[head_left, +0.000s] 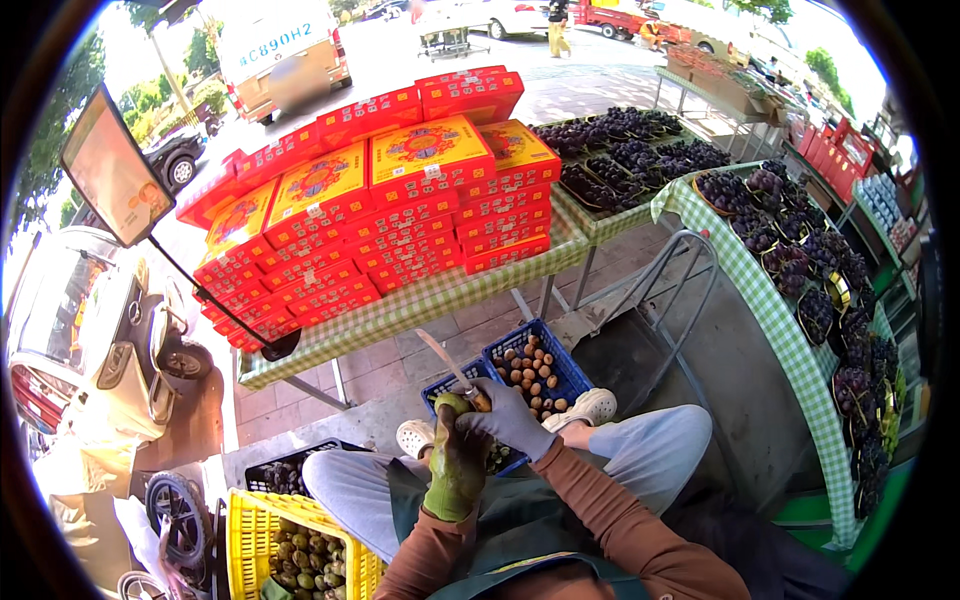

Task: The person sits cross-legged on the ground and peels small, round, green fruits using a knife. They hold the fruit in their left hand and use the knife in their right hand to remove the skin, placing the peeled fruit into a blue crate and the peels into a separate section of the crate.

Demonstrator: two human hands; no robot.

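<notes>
My left hand (456,465), in a stained green glove, grips a green-husked walnut (452,403) between my knees. My right hand (514,416), in a grey glove, holds a knife (448,362) by its wooden handle. The handle is close against the walnut, and the blade points up and away from me. Just beyond my hands, a blue plastic crate (574,373) holds several brown walnuts in their shells (534,369). A smaller blue crate (459,373) beside it is partly hidden by my hands; dark green pieces show inside.
At lower left, a yellow plastic crate (246,536) holds green-husked walnuts (306,562). Behind it is a black crate (334,444) of dark pieces. Red and yellow boxes (431,154) are stacked on a checked-cloth table (420,311). Grapes (806,255) cover the right-hand stall beside a metal-framed cart (686,337).
</notes>
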